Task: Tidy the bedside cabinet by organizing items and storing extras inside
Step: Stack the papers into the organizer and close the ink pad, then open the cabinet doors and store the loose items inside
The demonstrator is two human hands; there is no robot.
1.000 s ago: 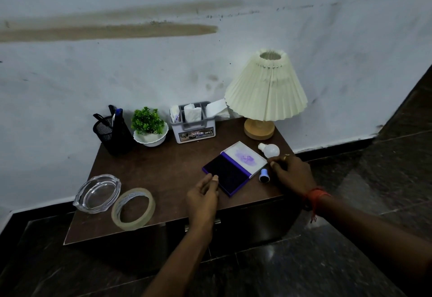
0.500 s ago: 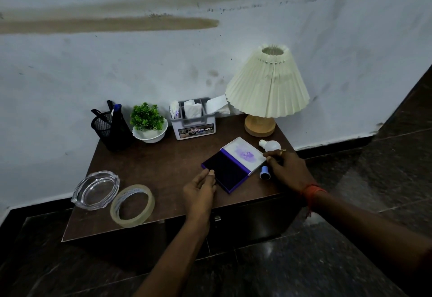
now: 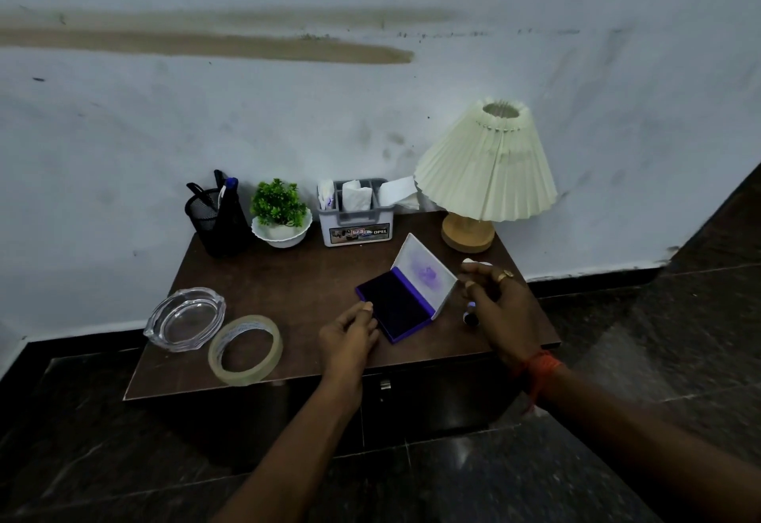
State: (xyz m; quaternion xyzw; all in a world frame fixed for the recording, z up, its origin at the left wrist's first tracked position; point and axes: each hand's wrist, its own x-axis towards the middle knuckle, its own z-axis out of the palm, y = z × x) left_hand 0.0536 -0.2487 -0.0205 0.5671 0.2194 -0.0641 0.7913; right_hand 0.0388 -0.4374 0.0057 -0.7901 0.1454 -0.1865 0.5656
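Two hands flank the ink pad [image 3: 397,305], forward of the lamp [image 3: 486,176]: left hand [image 3: 350,339] fingertips steady its near-left corner; right hand [image 3: 500,308], nearer the half-raised lid, tips it.

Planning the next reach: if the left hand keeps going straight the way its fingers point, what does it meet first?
The left hand points up and right at the open purple ink pad; its near left edge comes first. The fingers look almost touching it already, though depth is unclear.
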